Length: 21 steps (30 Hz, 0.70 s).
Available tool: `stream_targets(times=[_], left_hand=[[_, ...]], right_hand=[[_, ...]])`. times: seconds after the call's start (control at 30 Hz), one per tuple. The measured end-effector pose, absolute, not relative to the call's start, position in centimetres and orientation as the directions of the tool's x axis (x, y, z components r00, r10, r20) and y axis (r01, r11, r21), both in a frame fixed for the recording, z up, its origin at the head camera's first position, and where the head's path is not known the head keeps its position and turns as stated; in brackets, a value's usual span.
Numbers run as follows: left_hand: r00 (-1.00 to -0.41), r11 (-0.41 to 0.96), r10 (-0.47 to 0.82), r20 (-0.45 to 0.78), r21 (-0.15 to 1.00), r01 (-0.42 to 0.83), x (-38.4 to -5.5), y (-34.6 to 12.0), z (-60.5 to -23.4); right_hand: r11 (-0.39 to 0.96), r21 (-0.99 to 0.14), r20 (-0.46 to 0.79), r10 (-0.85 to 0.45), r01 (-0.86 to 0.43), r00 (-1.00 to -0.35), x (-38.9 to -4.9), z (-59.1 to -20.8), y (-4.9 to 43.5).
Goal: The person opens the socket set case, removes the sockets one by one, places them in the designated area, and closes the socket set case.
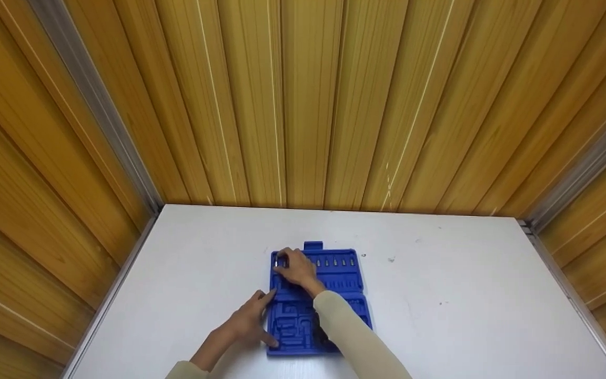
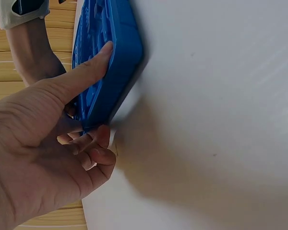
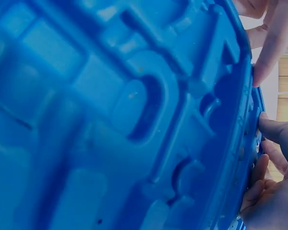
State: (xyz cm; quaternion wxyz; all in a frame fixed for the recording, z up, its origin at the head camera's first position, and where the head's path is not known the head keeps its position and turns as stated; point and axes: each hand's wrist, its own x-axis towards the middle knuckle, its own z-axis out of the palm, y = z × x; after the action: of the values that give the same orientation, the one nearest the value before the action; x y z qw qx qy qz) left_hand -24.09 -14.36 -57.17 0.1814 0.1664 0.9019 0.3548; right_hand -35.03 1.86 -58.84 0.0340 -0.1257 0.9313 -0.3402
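Observation:
A blue plastic tool case (image 1: 311, 351) lies opened flat on the white table, its moulded slots facing up. Along the upper half runs a row of small metal bits (image 1: 335, 262). At the upper left end of that row my right hand (image 1: 298, 267) pinches a small metal bit (image 1: 276, 262) between thumb and fingers, at its slot. My left hand (image 1: 248, 320) spreads along the case's left side. Its thumb (image 2: 93, 67) rests on the lower rim, and a forefinger touches near the hinge. The right forearm hides part of the lower half.
The white table (image 1: 455, 295) surrounds the case and bears a few small specks. Wood-patterned panels (image 1: 308, 105) rise behind it and at both sides. A tab latch (image 1: 313, 245) sticks out from the case's far edge.

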Motion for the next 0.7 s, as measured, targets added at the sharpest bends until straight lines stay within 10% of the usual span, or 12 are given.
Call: stream_targets(times=[0.7], left_hand=[[-0.894, 0.738, 0.395, -0.212, 0.653, 0.171, -23.98, -14.38, -57.08]], right_hand=[[0.72, -0.659, 0.105, -0.202, -0.22, -0.974, -34.32, -58.93, 1.45]])
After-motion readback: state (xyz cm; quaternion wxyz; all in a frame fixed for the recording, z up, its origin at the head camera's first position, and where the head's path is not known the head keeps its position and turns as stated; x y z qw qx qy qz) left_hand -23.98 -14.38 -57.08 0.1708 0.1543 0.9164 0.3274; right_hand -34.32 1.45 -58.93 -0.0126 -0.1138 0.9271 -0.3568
